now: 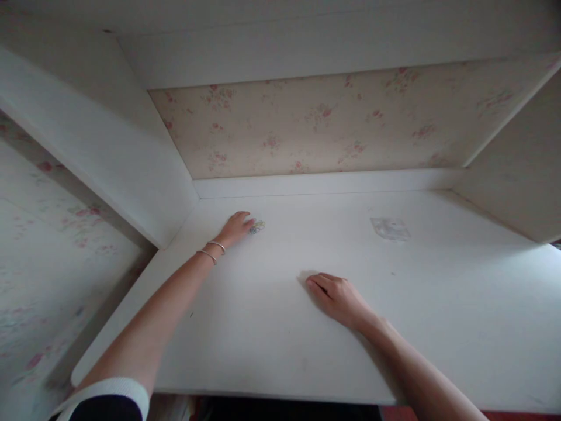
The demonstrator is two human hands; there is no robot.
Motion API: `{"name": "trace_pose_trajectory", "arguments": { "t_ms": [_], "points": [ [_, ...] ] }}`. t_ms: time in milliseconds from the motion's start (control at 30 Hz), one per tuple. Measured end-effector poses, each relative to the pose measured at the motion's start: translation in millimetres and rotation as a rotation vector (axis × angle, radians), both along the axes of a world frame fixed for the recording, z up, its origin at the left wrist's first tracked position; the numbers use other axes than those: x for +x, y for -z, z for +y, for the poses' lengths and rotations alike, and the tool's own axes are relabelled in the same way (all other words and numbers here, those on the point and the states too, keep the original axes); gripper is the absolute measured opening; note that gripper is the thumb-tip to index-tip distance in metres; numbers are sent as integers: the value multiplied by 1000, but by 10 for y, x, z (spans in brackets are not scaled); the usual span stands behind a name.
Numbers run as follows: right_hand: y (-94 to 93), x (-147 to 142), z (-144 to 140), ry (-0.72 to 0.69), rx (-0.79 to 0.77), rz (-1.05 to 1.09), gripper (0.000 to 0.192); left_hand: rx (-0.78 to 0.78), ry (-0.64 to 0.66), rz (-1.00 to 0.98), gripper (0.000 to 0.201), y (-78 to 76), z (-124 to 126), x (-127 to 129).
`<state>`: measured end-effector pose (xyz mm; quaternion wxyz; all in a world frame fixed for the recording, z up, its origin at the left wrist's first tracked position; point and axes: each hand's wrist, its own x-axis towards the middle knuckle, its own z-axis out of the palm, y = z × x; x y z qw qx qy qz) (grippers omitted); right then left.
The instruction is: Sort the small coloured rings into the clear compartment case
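My left hand (236,228) reaches to the back left of the white desk, with two thin bangles (214,252) around the wrist. Its fingers are partly stretched out, with a gap between thumb and forefinger. At the thumb tip lies a small cluster of thin wire-like loops (258,227), some yellowish and some dark; their kind is too small to make out. Nearer the middle, my right hand (333,294) rests on the desktop, fingers curled under and thumb alongside. Nothing shows in it, though the palm is hidden.
The white desktop (263,333) has a clear plastic bag (390,228) at its back right. White side panels (127,146) and an overhead shelf (307,41) enclose it, with floral wallpaper (315,128) behind. A tiny dark speck (393,273) lies in front of the bag.
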<state>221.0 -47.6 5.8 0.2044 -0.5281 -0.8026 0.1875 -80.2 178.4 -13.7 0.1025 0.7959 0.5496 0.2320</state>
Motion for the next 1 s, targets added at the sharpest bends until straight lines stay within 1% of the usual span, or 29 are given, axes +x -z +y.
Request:
{"name": "trace_pose_trajectory", "arguments": {
  "t_ms": [100, 200, 333, 467, 567, 633, 700, 800, 900, 1000],
  "points": [
    [-5, -1, 1, -2, -1, -2, 38, -38, 54, 166, 52, 79, -50, 164],
    [-18, -5, 1, -2, 7, -11, 38, -45, 101, 191, 51, 90, -118, 359],
    [-29, -7, -3, 4, 20, -5, 37, -30, 195, 184, 42, 61, -290, 653],
    [-27, -13, -8, 10, 28, 16, 37, 28, 344, 110, 38, 51, -569, 971],
    [-22, -18, -8, 18, 30, 25, 38, 17, 445, 11, 38, 41, -753, 1183],
    [-20, -16, -6, 25, 20, 29, 38, -12, 482, -73, 38, 19, -826, 1282],
    [-19, -11, -5, 34, 5, 35, 38, -39, 475, -168, 35, -23, -857, 1328],
    [-17, -5, 1, 45, -16, 74, 36, -43, 379, -296, 27, -114, -865, 1273],
    [-3, -21, 34, 72, -22, 116, 32, -38, 238, -373, 20, -208, -906, 1089],
    [18, -61, 124, 135, -2, 85, 30, -71, 121, -415, 18, -261, -1048, 869]
  ]
}}
